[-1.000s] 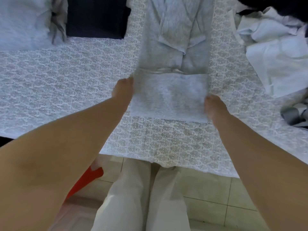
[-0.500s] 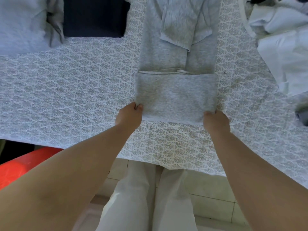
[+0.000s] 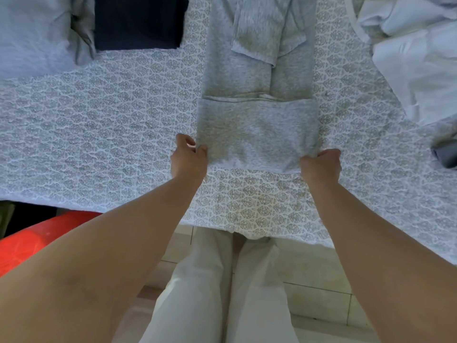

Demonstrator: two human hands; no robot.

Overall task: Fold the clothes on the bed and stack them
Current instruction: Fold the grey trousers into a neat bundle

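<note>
Head view: looked down on a patterned bed with a grey shirt laid lengthwise near the middle, lower part folded up into a band toward the near edge. Left hand pinched the band's near left corner; right hand clenched round its near right corner, cloth bunched in the fist. Folded dark garment and folded grey garment lay side by side at the far left corner. Heap of white clothes sprawled at the far right edge. Red tub on the floor, left.
</note>
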